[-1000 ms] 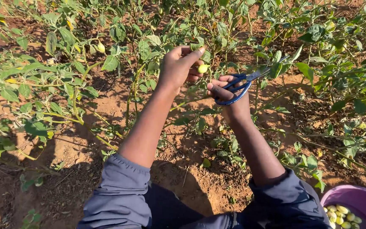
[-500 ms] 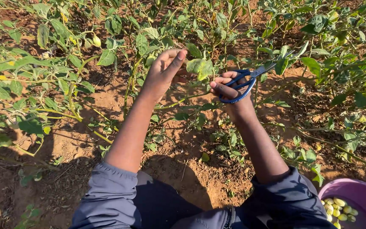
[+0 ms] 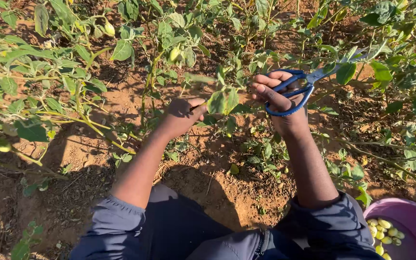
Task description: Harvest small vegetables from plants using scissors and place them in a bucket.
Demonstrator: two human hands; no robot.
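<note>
head view: your left hand [image 3: 183,115] is curled into a closed grip low among the plants, knuckles up. its fingers are folded around something at the near side of a green leaf [image 3: 216,102]; whether that is a stem or a small fruit, you cannot tell, because the fingers hide it. the leaf stands just right of the fist, touching or nearly touching the thumb.

your right hand [image 3: 281,103] is further right and a little farther away, holding a pair of blue-handled scissors [image 3: 298,86]. its grip is closed through the handle loops, with the thumb in the far loop and the fingers in the near one. the blades point right and away into the foliage, so they are well apart from the left fist, with the leaf between the two hands. the blades look close together, though leaves partly cover them.

a pale green fruit [image 3: 174,53] hangs on the plant farther away, above the left hand and apart from it. at the near right corner sits a pink basin [image 3: 410,216] with yellow-green fruits [image 3: 385,230] in it. reddish soil [image 3: 217,188] lies under your arms.
</note>
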